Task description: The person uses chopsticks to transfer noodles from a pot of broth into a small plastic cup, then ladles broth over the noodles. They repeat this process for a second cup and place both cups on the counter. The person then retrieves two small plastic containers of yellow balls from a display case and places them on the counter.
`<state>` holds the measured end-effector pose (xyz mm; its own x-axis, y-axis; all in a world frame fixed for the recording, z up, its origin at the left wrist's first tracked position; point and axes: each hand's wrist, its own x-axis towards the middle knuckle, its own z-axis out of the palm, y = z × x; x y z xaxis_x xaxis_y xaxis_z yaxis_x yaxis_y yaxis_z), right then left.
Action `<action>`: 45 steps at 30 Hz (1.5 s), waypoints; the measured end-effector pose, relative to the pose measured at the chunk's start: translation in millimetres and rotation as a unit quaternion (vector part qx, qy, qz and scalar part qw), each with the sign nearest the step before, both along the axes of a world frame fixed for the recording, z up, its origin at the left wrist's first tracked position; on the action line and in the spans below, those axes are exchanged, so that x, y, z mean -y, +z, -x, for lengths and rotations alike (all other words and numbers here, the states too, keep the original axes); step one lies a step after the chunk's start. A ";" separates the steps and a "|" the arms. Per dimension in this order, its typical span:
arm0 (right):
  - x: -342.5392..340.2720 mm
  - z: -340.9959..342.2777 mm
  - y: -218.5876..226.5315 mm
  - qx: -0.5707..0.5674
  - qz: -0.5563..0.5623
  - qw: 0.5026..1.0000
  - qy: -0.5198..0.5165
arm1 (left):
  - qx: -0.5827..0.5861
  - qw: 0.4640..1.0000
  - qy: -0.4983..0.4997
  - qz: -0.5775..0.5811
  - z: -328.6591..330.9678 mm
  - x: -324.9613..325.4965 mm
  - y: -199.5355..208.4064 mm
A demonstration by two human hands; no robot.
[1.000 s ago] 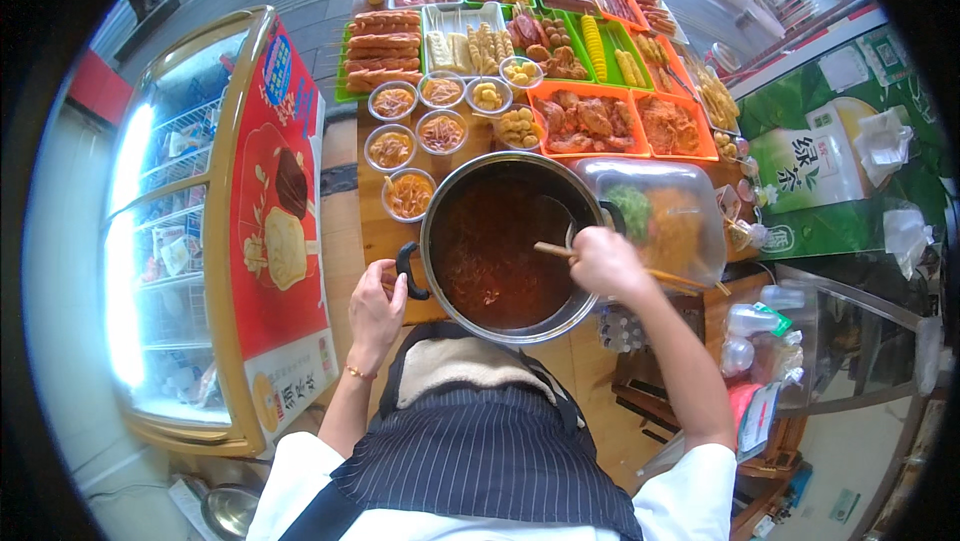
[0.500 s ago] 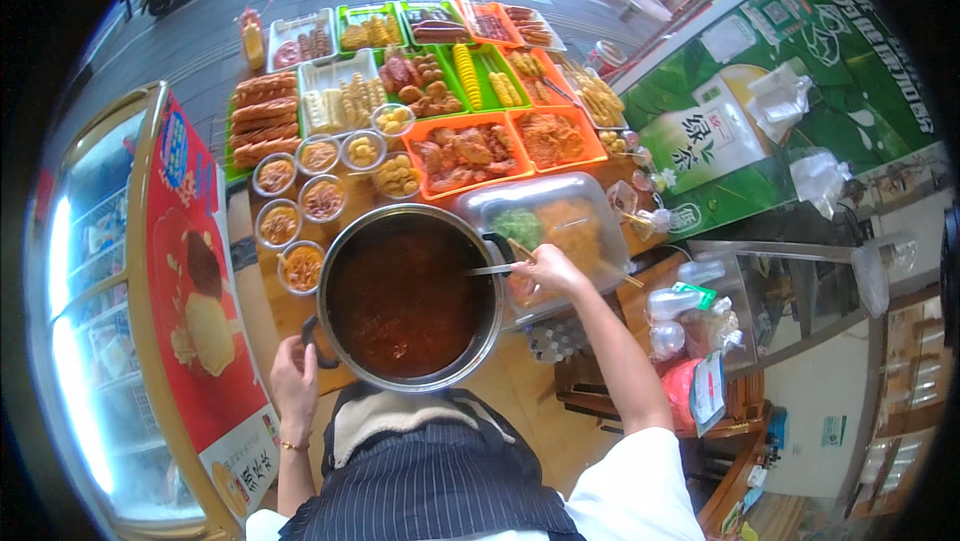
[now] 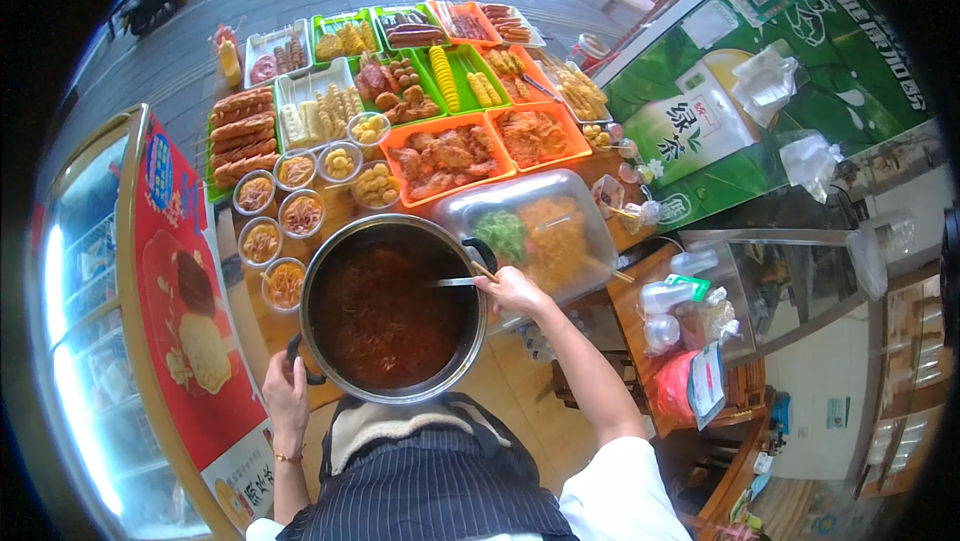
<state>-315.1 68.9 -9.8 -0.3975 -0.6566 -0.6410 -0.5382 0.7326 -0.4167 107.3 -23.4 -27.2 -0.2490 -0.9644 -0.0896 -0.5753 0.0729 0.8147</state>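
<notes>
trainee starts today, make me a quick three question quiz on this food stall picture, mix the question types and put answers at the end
1. Fill the blank: the metal utensil over the pot is held by the person's ____.

2. True or false: the pot is covered.

3. Choose one: what colour is the tray under the long yellow ridged food?
A) orange
B) green
C) white

Key
1. Right hand.
2. False; it is open, and the red-brown liquid shows.
3. B.
</notes>
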 end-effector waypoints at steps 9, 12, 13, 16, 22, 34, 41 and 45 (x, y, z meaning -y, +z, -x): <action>-3.2 -13.2 38.1 -0.077 -0.003 0.996 -0.039 | 0.002 1.000 0.002 0.026 -4.8 0.4 -6.0; -21.0 -15.0 71.9 -0.193 0.124 0.973 -0.012 | 0.006 1.000 -0.002 0.024 -9.6 1.9 -15.7; -25.7 -16.7 85.8 -0.251 0.122 0.960 0.004 | 0.033 0.999 -0.008 0.009 -11.5 4.2 -20.0; -36.9 -26.2 134.9 -0.309 0.189 0.931 -0.043 | 0.017 1.000 -0.017 0.000 -14.3 7.8 -32.9; -50.0 -49.6 190.6 -0.123 0.481 0.866 -0.054 | 0.069 0.996 -0.040 0.036 -13.2 15.0 -25.1; 42.9 -112.9 6.6 0.155 0.475 0.863 -0.081 | -0.046 0.996 -0.011 -0.076 -12.1 10.6 -7.5; 62.5 -143.2 -20.7 0.114 0.465 0.878 -0.012 | -0.047 0.994 0.004 -0.100 -10.2 11.1 -12.8; 55.2 -141.3 -7.5 0.139 0.437 0.887 -0.042 | -0.045 0.995 -0.014 -0.089 -9.9 13.2 -16.2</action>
